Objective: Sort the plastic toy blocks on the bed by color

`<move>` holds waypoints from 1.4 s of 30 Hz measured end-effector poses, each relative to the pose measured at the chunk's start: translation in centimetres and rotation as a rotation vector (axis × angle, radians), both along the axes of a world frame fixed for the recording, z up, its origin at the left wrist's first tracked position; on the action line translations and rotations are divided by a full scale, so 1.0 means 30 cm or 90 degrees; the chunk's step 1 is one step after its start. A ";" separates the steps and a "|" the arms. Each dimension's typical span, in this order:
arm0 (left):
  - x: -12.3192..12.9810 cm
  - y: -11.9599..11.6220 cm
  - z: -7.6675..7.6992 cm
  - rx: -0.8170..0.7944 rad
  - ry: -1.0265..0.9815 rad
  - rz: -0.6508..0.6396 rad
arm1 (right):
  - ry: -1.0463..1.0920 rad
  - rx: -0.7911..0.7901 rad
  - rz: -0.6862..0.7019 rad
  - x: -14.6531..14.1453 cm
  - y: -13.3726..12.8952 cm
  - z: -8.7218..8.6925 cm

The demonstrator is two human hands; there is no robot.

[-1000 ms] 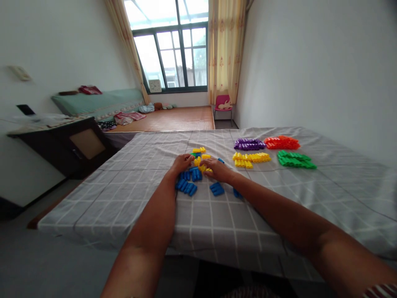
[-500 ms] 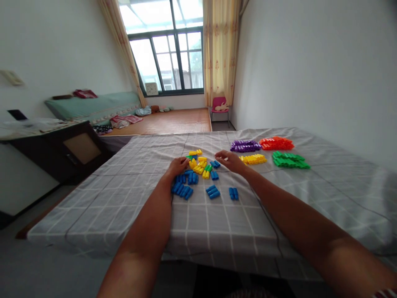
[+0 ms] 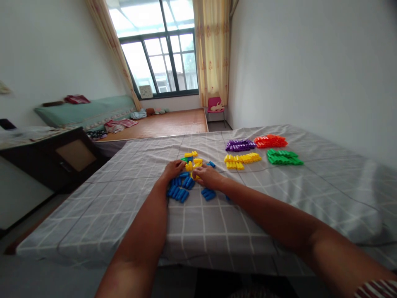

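Head view looks down two bare forearms to a bed covered by a grey checked sheet. Both hands sit in a loose heap of blue blocks and yellow blocks near the middle of the sheet. The left hand lies knuckles up with its fingers curled onto the heap; whether it grips a piece cannot be told. The right hand is likewise curled down, fingertips at a yellow piece where the two hands nearly meet; a firm grasp cannot be confirmed.

The blue pieces are short rounded bars. Those by the left wrist lie side by side, long axes slanting from near-left to far-right; a pair just under the right wrist slants the same way. The yellow ones lie at mixed angles.

Well apart to the right are sorted rows: a yellow row, a purple row, an orange row and a green row, each stretching left to right across the sheet.

Bare sheet lies wide open on the near side up to the bed's near edge, and to the left of the heap as far as the left edge. The white wall runs along the bed's right side.
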State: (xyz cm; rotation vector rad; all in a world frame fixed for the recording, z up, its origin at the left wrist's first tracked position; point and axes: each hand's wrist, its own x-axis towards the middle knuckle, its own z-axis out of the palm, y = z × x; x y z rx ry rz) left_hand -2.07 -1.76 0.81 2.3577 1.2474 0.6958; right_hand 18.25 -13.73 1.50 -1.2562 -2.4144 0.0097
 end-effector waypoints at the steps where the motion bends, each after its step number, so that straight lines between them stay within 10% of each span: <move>1: 0.000 -0.001 0.001 0.003 0.001 0.000 | 0.001 0.001 0.008 -0.002 -0.004 -0.001; 8: -0.001 -0.012 0.008 0.001 -0.013 -0.005 | 0.130 0.015 0.037 0.087 0.014 0.053; 15: -0.002 -0.004 0.004 -0.011 -0.010 0.013 | 0.068 -0.147 -0.196 0.495 0.047 0.122; 19: -0.003 -0.004 0.001 -0.018 -0.015 0.010 | 0.031 -0.211 -0.256 0.564 0.042 0.112; 29: -0.002 0.010 -0.017 0.007 -0.005 0.014 | 0.128 -0.021 -0.168 0.352 0.053 0.098; 42: -0.005 0.023 -0.033 -0.011 -0.027 0.001 | -0.117 -0.084 -0.188 -0.016 0.147 0.076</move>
